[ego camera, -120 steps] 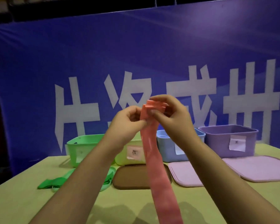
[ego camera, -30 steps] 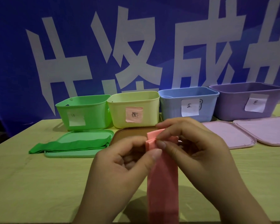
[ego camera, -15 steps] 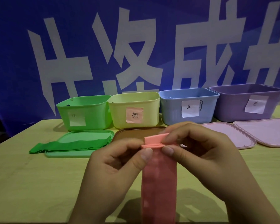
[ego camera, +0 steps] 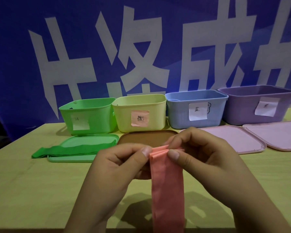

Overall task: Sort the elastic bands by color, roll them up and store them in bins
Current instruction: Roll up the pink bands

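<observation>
Together, the left hand and right hand pinched the folded top of the long pink elastic band between thumbs and fingertips.

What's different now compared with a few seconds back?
Both hands, left and right, came down from chest height to just over the table, still pinching the pink band, whose top has gained folds. The green band and the bins stayed put.

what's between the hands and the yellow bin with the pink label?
In the head view, a brown lid lies flat on the table between the hands, which pinch the pink band, and the yellow bin.
</observation>
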`<state>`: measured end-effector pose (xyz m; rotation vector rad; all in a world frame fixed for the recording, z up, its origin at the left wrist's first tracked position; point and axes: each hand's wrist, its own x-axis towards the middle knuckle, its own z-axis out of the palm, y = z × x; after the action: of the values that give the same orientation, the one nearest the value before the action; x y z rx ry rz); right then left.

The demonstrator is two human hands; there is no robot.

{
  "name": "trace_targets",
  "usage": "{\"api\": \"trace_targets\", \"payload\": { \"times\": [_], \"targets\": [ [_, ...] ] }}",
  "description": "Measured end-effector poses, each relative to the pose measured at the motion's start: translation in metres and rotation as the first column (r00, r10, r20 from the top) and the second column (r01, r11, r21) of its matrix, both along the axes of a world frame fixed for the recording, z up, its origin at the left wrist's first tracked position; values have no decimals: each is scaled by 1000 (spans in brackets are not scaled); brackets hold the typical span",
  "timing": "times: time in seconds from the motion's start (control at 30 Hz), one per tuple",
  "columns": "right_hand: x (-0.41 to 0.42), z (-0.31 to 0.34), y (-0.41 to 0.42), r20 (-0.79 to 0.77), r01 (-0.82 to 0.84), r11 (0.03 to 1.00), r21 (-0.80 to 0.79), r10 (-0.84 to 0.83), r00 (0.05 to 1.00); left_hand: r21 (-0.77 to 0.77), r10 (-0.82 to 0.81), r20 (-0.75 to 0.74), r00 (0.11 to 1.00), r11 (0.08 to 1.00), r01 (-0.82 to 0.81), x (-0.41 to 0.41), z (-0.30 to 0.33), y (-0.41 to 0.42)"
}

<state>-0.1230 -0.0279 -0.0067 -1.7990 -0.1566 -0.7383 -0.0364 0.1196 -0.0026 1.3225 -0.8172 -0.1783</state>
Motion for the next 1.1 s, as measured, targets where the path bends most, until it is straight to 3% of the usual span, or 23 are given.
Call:
{"api": "trace_targets", "payload": {
  "times": [0.37, 0.63, 0.83, 1.0, 1.1],
  "targets": [
    [1, -1, -2, 26, 55, 998, -9, -55, 998, 32, 10, 136, 991, 999, -15, -3, 1, 1],
    [3, -3, -1, 73, 82, 995, -54, -78, 994, 74, 46, 342, 938, 994, -75, 1, -2, 1],
    [1, 1, -4, 61, 32, 999, -24, -31, 998, 31, 93, 334, 938, 993, -110, 9, -5, -1],
    [0, 4, -10, -19, 132, 956, -262, -142, 990, 22, 93, 310, 946, 994, -105, 9, -6, -3],
    [-2, 4, -10, 0, 115, 961, -252, -119, 993, 1, 99, 294, 951, 995, -104, 9, -7, -4]
  ]
}}
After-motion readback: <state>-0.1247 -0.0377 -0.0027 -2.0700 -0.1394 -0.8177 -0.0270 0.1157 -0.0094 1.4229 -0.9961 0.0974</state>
